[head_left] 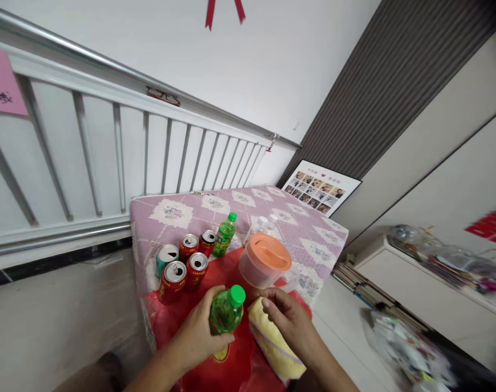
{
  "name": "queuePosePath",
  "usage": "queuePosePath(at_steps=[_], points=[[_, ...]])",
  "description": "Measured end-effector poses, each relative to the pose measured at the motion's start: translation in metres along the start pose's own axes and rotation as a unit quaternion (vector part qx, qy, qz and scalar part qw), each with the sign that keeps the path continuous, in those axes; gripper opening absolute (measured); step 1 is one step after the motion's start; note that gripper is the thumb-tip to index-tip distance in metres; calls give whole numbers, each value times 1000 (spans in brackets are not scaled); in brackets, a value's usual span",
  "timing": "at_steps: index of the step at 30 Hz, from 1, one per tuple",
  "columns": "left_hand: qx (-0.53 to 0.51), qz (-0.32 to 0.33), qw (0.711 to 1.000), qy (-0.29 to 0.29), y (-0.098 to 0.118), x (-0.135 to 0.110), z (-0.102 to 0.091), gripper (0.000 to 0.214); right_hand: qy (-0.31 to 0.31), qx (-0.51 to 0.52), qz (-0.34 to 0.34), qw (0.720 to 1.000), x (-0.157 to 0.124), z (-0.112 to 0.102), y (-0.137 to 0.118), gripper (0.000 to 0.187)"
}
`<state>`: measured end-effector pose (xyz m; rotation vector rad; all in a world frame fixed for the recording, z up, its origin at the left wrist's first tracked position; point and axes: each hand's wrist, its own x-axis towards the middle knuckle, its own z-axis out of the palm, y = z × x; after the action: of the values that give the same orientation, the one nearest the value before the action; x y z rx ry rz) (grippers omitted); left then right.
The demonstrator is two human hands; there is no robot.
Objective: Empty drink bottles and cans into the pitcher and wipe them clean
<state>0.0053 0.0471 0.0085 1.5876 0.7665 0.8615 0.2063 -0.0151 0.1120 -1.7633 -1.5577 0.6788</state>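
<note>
My left hand [204,326] is wrapped around a green plastic drink bottle [223,313] with its green cap on, upright above the red cover. To its right, my right hand [286,316] has loosely curled fingers, the thumb a little apart from them, and I see nothing between them. It hovers over the upper end of a rolled yellow towel [276,348]; whether it touches the towel I cannot tell. Just beyond stands a clear plastic pitcher [253,270] with an orange lid [270,251].
Several opened drink cans [172,283] cluster left, beside a second green bottle [224,238]. Clear bottles [262,224] stand behind the pitcher. Red plastic [231,370] covers part of the patterned tablecloth [215,204]. A white radiator [104,147] lines the wall; a photo board [317,190] leans beyond.
</note>
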Motion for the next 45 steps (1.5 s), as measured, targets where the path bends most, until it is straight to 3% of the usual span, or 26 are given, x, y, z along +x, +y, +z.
queuePosePath(at_steps=[4,9,12,18,23,27,28,31,34,38,41,42,45], points=[[2,23,1000,15,0,0,1,80,-37,-123,-70,989,6,-4,-68,33],[4,27,999,22,-4,0,4,81,-77,-374,-88,920,16,10,-110,26],[13,27,999,26,-4,-1,4,80,-103,-430,-77,894,21,19,-114,21],[18,48,998,28,-2,-2,0,79,-165,-340,-161,912,23,12,-112,6],[35,46,998,35,-2,-2,0,77,-190,-255,-193,928,17,4,-111,28],[32,58,997,37,-4,-2,1,77,-139,-253,-150,946,15,9,-110,58],[31,62,997,38,-5,-2,1,77,-130,-271,-129,945,15,11,-111,56],[27,61,997,36,-6,-2,1,78,-130,-337,-78,929,18,17,-115,23],[32,48,998,34,-4,-3,0,78,-145,-355,-80,920,19,18,-119,10],[39,44,998,33,-3,-2,-1,77,-161,-316,-125,927,17,12,-116,29],[35,45,998,32,-4,-2,-1,79,-130,-302,-124,936,17,11,-114,51],[34,44,998,31,-4,-2,-1,79,-119,-311,-111,936,18,12,-114,50],[35,39,998,27,-4,-2,-1,80,-115,-352,-63,927,20,17,-116,23]])
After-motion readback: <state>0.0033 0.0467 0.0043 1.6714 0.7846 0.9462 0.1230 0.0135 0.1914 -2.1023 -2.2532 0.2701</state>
